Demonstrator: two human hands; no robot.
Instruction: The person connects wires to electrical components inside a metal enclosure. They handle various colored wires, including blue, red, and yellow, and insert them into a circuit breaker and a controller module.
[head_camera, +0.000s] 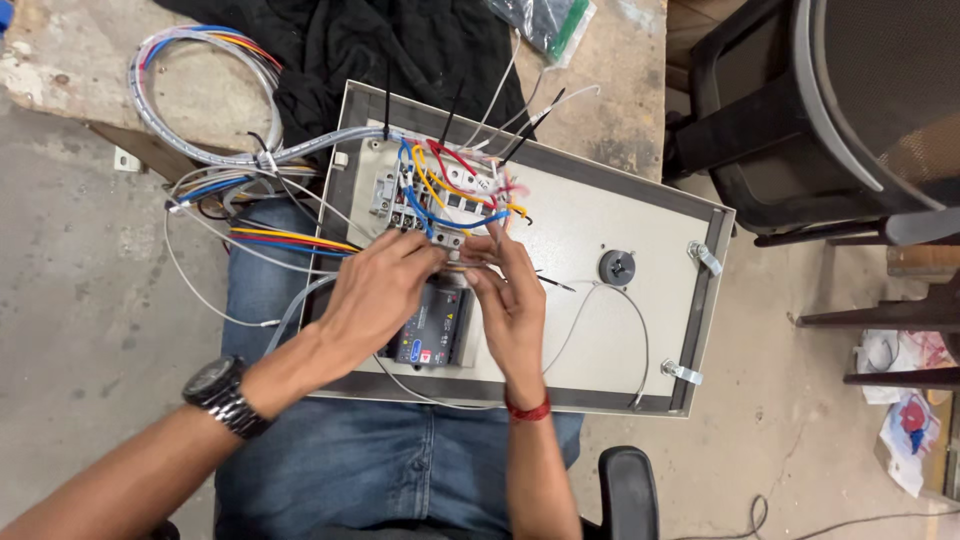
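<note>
Pinching thin wires (470, 262) w/ 2 hands, left hand (375, 295) & right hand (510, 305), fingers closed, over 1 panel (620, 215).

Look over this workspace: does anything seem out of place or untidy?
Yes. The grey panel rests on the person's lap rather than flat on the bench. Loose coloured wires spill off its left edge, where the left hand and right hand work.

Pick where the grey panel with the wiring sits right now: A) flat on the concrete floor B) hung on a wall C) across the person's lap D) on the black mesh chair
C: the grey panel lies across the jeans-clad lap, with the left hand and right hand working at the coloured wires.
</note>
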